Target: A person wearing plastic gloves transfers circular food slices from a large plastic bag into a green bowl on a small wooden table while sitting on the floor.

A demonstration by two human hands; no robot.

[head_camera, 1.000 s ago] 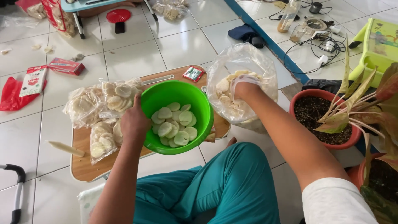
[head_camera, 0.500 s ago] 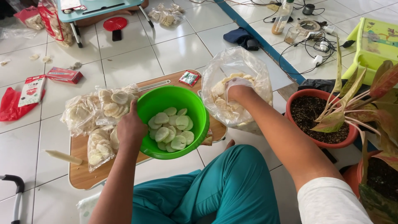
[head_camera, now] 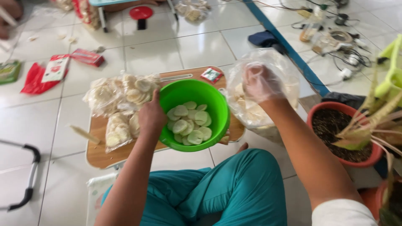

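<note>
White floor tiles (head_camera: 197, 46) fill the head view, with a low wooden bench (head_camera: 100, 155) across the person's crossed legs. On it lie clear packs of pale round crackers (head_camera: 121, 96) and a thin stick (head_camera: 85, 134).

The left hand (head_camera: 151, 119) is closed over the near rim of a green bowl (head_camera: 194, 113), thumb inside, holding it tilted at the bench's front edge; the bowl holds a shallow layer of cracker discs (head_camera: 189, 124). The right hand (head_camera: 261, 81), in a thin plastic glove, is sunk into a big clear bag (head_camera: 259, 92) of crackers just right of the bowl; through the film I cannot tell whether its fingers are curled on anything.

Risks, as I judge them: the bowl hangs partly off the bench, so a slack grip could tip discs onto the lap. The bag stands unsupported and could slump toward the plant pot (head_camera: 343, 134), and brittle crackers may snap if squeezed.
</note>
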